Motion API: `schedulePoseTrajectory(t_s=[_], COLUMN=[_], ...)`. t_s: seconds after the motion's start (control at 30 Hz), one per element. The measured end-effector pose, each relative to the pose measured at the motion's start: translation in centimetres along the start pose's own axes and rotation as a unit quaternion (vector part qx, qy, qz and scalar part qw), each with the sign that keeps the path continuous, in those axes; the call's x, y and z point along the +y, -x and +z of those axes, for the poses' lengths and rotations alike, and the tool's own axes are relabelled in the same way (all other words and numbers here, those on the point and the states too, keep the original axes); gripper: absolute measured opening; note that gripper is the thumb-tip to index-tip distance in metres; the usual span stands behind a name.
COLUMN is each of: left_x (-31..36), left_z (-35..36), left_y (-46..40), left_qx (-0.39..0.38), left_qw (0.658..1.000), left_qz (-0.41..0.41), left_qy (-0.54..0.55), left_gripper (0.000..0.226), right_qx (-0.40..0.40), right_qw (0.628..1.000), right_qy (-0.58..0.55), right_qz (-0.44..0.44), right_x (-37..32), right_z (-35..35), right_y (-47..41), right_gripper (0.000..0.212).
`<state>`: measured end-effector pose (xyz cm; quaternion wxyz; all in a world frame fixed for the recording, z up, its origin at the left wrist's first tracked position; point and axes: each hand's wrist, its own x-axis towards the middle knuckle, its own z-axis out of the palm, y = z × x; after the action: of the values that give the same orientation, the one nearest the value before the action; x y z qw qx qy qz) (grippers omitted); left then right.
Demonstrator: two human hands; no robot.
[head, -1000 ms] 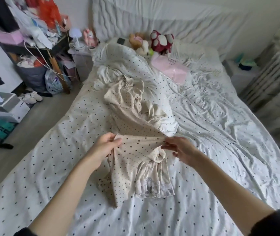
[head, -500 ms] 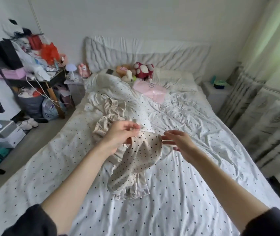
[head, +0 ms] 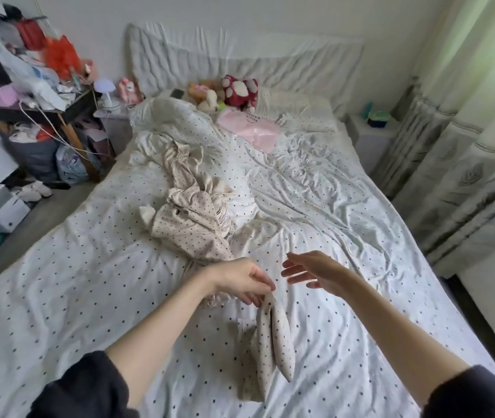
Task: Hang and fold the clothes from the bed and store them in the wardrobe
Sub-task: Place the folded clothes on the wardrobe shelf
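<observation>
While the left hand (head: pixel 241 280) pinches the dotted garment (head: pixel 273 333) aloft, right hand (head: pixel 315 271) spread, empty; next: catch its hanging near edge.

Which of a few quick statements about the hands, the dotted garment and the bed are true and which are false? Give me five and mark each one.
1. The left hand pinches the beige dotted garment so that it hangs. True.
2. The right hand also has a grip on that garment. False: its fingers are spread and hold nothing.
3. More beige dotted fabric lies bunched on the bed. True.
4. The pink pillow lies at the foot of the bed. False: it lies near the headboard, by the plush toys.
5. The bed sheet is plain white. False: it is dotted.
</observation>
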<state>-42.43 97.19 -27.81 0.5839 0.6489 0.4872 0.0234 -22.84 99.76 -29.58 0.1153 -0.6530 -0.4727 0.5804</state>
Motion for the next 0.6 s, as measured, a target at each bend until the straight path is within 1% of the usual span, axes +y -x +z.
schedulePoseTrajectory(t_s=[0.07,0.23,0.3,0.43,0.53,0.6], left_x=[-1.3,-6.8,-9.0,-15.3,-20.6,-22.7], left_z=[-0.7,-5.2,-7.1,-13.2,-18.3,-20.2], left_y=[0.1,0.0,-0.3,-2.5,-5.4,-6.6], left_qx=[-0.003,0.054,0.105,0.228,0.285,0.311], left_qw=[1.000,0.993,0.986,0.956,0.934,0.925], left_qz=[-0.011,-0.052,-0.073,-0.122,-0.163,-0.180], left_qy=[0.029,0.086,0.111,0.138,0.142,0.125], left_gripper=[0.028,0.018,0.017,0.016,0.024,0.030], right_qx=[0.008,-0.007,-0.008,-0.013,0.016,0.031], right_qw=[1.000,0.999,0.998,0.992,0.985,0.974], right_qy=[0.011,0.048,0.066,0.115,0.157,0.201], right_qz=[-0.002,-0.001,-0.010,-0.040,-0.073,-0.094], right_x=[-0.3,-2.2,-3.0,-6.4,-9.7,-11.4], right_z=[0.5,3.4,4.6,8.3,11.7,13.1], right_y=[-0.5,-4.9,-6.5,-13.1,-19.5,-21.6], right_gripper=[0.032,0.028,0.027,0.029,0.027,0.026])
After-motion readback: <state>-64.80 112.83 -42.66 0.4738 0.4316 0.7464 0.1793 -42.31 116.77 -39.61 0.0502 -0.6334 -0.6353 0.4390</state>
